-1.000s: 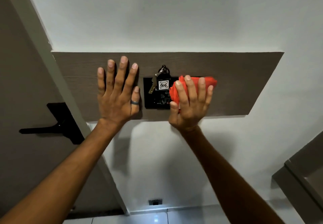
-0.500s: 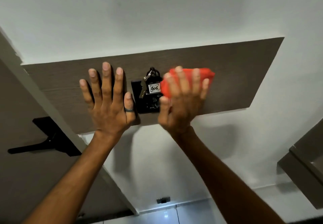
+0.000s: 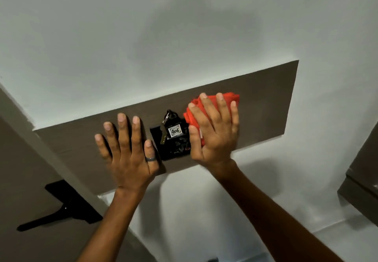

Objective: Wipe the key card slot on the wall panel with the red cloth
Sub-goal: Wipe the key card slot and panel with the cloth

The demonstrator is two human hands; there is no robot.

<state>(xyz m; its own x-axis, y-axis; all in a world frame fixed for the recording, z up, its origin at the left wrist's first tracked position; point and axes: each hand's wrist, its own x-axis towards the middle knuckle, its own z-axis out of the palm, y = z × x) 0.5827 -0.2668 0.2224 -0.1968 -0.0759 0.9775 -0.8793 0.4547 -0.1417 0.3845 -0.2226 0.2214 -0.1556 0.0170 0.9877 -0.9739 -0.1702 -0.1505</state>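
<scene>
In the head view, the person's right hand [image 3: 214,133] presses the bunched red cloth [image 3: 206,106] flat against the long brown wood-grain wall panel [image 3: 266,106], fingers [image 3: 222,106] spread apart over the cloth. The cloth sits at about 2 o'clock from the black key card slot [image 3: 171,141], touching its right edge. A set of keys with a white tag reading 406 [image 3: 175,131] hangs in the slot. The left hand [image 3: 128,153], wearing a grey ring [image 3: 151,158], lies open-palmed on the panel at 9 o'clock of the slot, fingers splayed. A black door handle [image 3: 61,210] shows at 7 o'clock.
</scene>
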